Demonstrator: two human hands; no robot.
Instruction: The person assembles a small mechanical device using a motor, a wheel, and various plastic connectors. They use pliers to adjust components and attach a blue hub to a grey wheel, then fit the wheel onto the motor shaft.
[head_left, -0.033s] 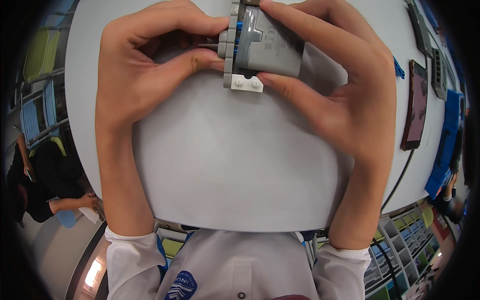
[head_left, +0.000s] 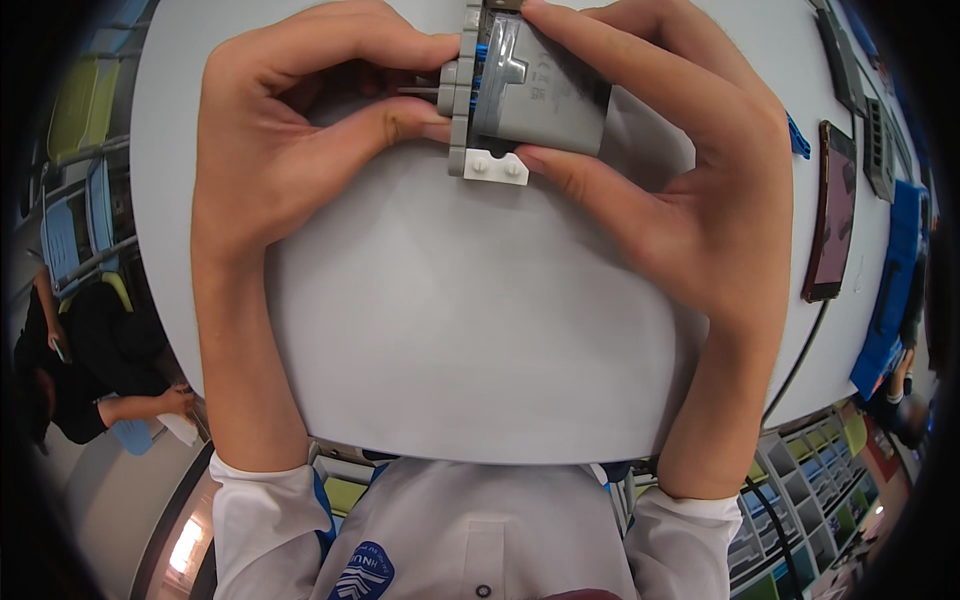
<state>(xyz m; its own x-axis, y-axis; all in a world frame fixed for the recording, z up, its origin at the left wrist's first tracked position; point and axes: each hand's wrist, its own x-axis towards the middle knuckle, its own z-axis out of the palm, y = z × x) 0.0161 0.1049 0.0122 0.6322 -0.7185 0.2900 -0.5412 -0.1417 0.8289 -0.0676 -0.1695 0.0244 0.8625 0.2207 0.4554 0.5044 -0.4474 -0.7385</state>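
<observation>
Between my two hands, over the upper part of the table, is a grey boxy motor [head_left: 550, 95] from a building kit. A grey studless beam [head_left: 458, 160] runs along its left side, with blue connector pegs [head_left: 481, 52] showing in the gap. At the beam's lower end sits a white block [head_left: 496, 168] with two round pegs. My left hand [head_left: 270, 140] pinches the beam between thumb and fingers, and a thin axle [head_left: 418, 91] points from it into that palm. My right hand [head_left: 725, 150] spans the motor, thumb by the white block and index finger at the top edge.
On the white table [head_left: 480, 330], a phone [head_left: 830, 210] lies to the right, near a dark grey device [head_left: 879, 150] and a blue tray [head_left: 890, 290]. A black cable [head_left: 797, 360] crosses the right edge. Chairs [head_left: 85, 110] and a seated person [head_left: 100, 350] are at the left.
</observation>
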